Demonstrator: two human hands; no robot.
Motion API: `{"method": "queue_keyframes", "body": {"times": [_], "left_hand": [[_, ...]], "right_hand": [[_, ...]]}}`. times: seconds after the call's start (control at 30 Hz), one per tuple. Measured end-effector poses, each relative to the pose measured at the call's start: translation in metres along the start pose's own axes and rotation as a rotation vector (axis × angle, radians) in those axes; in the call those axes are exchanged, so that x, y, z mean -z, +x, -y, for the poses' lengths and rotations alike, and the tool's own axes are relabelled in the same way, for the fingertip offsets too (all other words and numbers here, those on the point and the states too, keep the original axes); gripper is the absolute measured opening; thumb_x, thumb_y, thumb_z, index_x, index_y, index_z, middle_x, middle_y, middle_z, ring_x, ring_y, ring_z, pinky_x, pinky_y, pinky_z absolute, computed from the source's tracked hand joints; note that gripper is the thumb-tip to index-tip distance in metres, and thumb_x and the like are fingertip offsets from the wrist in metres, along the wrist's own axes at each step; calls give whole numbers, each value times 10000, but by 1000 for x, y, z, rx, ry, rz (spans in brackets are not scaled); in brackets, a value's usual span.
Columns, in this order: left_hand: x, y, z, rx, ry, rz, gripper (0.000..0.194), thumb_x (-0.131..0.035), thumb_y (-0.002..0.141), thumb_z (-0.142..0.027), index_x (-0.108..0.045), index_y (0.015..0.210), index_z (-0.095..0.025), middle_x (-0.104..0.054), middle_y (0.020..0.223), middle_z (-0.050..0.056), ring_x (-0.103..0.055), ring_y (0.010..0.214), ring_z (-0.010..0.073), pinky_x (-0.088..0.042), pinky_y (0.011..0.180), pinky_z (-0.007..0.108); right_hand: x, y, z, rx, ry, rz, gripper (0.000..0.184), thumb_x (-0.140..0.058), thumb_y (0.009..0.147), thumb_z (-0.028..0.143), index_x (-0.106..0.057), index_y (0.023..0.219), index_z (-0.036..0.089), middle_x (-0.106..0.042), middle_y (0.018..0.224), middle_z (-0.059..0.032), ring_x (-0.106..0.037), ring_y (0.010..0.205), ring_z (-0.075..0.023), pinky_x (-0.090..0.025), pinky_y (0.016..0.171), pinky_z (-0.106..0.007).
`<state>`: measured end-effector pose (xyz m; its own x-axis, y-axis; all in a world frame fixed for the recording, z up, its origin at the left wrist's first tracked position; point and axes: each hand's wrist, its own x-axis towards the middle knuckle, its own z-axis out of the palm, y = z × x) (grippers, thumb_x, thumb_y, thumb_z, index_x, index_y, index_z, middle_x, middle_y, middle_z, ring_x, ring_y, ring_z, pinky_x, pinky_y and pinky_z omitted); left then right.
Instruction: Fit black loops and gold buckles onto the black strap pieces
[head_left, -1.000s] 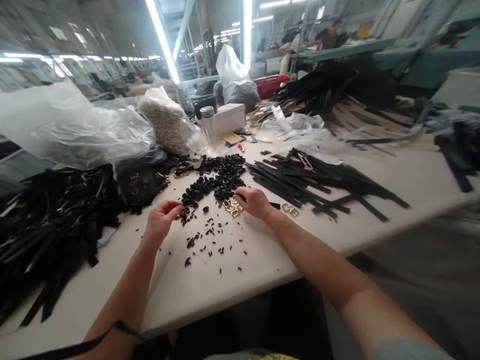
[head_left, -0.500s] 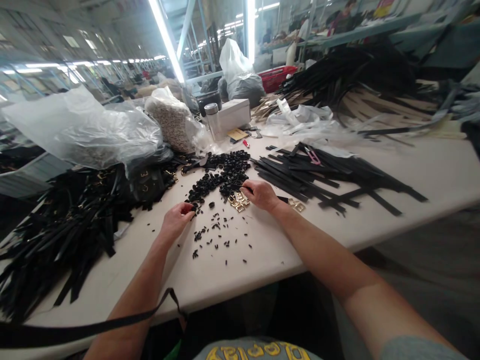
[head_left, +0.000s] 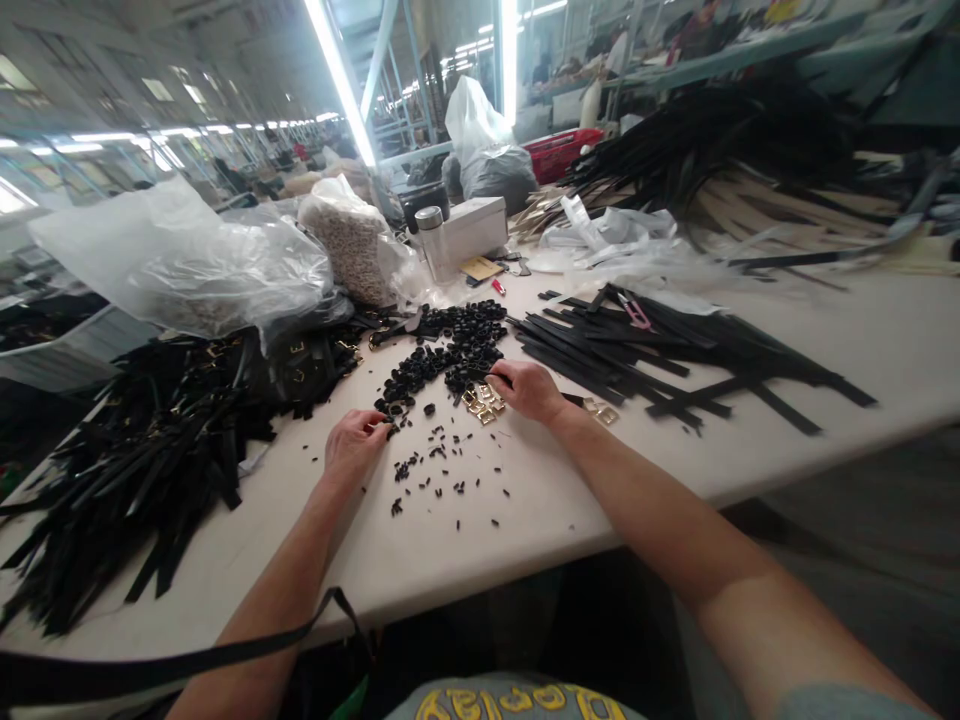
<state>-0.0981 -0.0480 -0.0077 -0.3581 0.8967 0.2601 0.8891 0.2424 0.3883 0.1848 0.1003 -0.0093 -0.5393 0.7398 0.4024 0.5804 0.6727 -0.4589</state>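
My left hand (head_left: pixel 354 445) rests on the white table (head_left: pixel 525 500), fingers curled in a pinch at the near edge of a heap of small black loops (head_left: pixel 450 350). What it pinches is too small to name. My right hand (head_left: pixel 529 388) lies closed beside a small cluster of gold buckles (head_left: pixel 482 402), its fingertips touching them and the black heap. Tiny black bits (head_left: pixel 442 475) are scattered between my hands. A bundle of black straps (head_left: pixel 637 350) lies just right of my right hand, with another gold buckle (head_left: pixel 604 412) by my wrist.
A big pile of black straps with buckles (head_left: pixel 150 440) fills the left side. Clear plastic bags (head_left: pixel 195 265), a bag of pale pieces (head_left: pixel 349 245), a white box (head_left: pixel 469 230) and a metal can (head_left: pixel 429 240) stand behind. More straps (head_left: pixel 712 150) are heaped at the back right.
Both hands have stayed at the heap with only small finger shifts. The camera tilted down a little, so a black strap and my shirt now show at the bottom.
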Motion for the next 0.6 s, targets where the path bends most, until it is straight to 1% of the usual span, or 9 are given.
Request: {"method": "queue_keyframes", "body": {"times": [0.1,0.23,0.37,0.47,0.6], "left_hand": [[0,5,0,30,-19,16,216,-585,738,-381,-714,828,-232,-665,845,19,-609,714,175,-448,741,305],[0,11,2,56,-69,38,214,-591,733,-418,-684,757,-227,-663,784,13,-596,680,176,-446,703,299],[-2,18,0,-15,-24,48,182,-608,730,-395,-679,765,-231,-664,794,11,-591,680,172,-436,698,296],[-6,28,-10,-92,25,72,160,-605,744,-381,-678,769,-241,-659,784,11,-593,699,176,-426,678,293],[-17,50,-30,-148,44,91,114,-623,728,-341,-688,744,-249,-672,775,18,-600,725,195,-427,675,305]], "right_hand": [[-1,0,-1,2,-3,2,204,-521,894,319,-663,837,184,-696,803,-52,-576,702,-156,-325,631,-259],[-1,-1,-1,-7,-1,18,202,-520,897,319,-667,842,192,-692,802,-47,-569,706,-152,-322,630,-255],[-2,-1,-2,4,1,12,200,-522,897,318,-668,846,191,-693,809,-43,-572,710,-145,-327,640,-252],[-4,-1,-2,2,1,10,203,-528,894,322,-667,828,190,-691,793,-39,-571,698,-140,-325,637,-250],[-4,-1,-3,7,3,15,205,-523,896,326,-667,839,191,-692,796,-39,-573,696,-140,-324,632,-250]]}}
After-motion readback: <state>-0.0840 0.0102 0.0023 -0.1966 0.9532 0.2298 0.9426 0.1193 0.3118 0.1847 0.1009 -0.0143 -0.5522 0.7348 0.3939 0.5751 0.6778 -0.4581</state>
